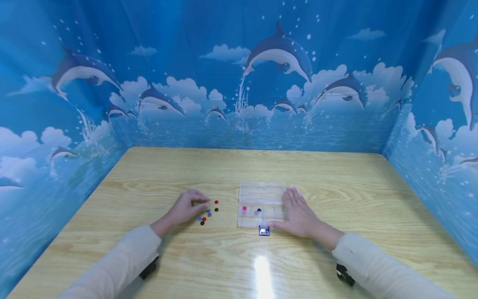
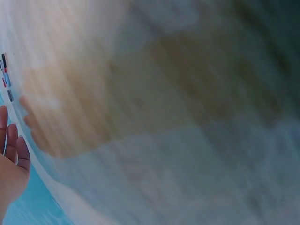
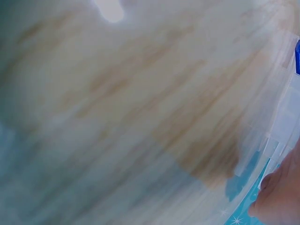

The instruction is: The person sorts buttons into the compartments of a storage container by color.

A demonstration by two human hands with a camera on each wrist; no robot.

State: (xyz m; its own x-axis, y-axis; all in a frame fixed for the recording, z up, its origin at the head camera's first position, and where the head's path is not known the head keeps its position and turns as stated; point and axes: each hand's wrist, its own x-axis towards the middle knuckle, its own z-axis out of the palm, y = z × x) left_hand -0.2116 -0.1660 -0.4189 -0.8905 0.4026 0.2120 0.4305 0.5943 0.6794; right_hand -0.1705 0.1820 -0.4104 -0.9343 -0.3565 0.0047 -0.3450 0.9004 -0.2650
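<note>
Your clear box [image 1: 261,202] lies open on the tabletop [image 1: 321,270], apparently mid-filling.
A pink disc [image 1: 244,208] sits inside; your right hand [image 1: 301,216] rests straight-fingered at its right edge. Your left hand [image 1: 184,209] narrows beside loose discs [image 1: 204,219], whether holding one I cannot tell; next probably calls for a fine pinch.
</note>
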